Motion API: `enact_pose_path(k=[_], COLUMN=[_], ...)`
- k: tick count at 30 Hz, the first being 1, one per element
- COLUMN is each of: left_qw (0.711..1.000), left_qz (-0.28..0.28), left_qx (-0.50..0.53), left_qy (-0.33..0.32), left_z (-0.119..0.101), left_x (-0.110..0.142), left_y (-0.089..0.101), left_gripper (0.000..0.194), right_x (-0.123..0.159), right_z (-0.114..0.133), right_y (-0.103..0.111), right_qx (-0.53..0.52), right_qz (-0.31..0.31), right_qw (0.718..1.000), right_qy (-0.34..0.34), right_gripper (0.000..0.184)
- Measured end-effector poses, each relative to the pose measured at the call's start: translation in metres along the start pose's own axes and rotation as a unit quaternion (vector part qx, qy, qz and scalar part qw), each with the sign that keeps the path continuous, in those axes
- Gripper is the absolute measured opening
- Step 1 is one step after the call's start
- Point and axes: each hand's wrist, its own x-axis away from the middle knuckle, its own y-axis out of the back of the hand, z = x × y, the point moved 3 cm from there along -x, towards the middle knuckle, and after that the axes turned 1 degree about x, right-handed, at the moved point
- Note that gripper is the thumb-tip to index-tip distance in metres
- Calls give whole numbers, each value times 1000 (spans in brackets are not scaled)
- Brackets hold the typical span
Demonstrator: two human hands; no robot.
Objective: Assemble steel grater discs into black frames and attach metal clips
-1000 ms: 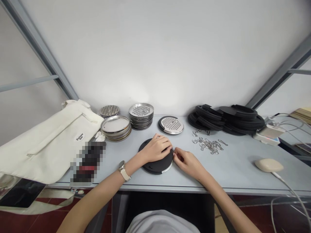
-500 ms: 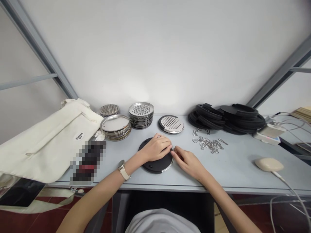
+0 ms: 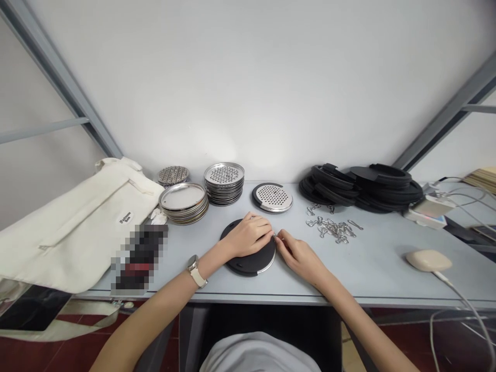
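A round black plastic holder (image 3: 248, 266) lies on the desk with a strip of shiny metal rim showing at its lower right edge. My left hand (image 3: 252, 236) lies across its top, fingers bent and gripping toward the right edge, where they hide part of it. At that same edge my right hand (image 3: 292, 252) pinches a small metal wire clip (image 3: 275, 235), mostly covered by the fingertips. Several similar loose wire clips (image 3: 329, 228) are scattered to the right of my right hand. Behind my hands sits a perforated metal grater disc (image 3: 274, 196) in a black holder.
Stacked metal discs (image 3: 184, 204) and grater discs (image 3: 225, 181) stand at the back left. Black holders (image 3: 333, 183) are piled at the back right. A cream bag (image 3: 89, 227) leans on the left; a beige device (image 3: 428, 260) with a cable lies on the right.
My right fingertips have shifted slightly up at the holder's edge, and less of the wire clip shows. My left hand stays in place on the holder.
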Motion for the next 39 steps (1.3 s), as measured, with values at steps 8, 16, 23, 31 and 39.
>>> enact_pose_path(k=[8, 16, 23, 31, 39], left_qw=[1000, 999, 997, 996, 995], left_qz=[4, 13, 21, 18, 8], left_qx=[9, 42, 69, 91, 101], left_qy=[5, 4, 1, 0, 8], left_z=[-1, 1, 0, 1, 3], left_x=[-1, 0, 0, 0, 1], left_y=[1, 1, 2, 1, 0], left_gripper=[14, 13, 12, 13, 14], right_x=[0, -1, 0, 0, -15], right_z=[-1, 0, 0, 3, -3], right_y=[0, 1, 1, 3, 3], right_qx=[21, 31, 1, -79, -166], right_qz=[-4, 4, 1, 13, -8], right_qw=[1000, 999, 1000, 997, 986], right_qy=[5, 7, 0, -5, -11], right_gripper=[23, 27, 23, 26, 28])
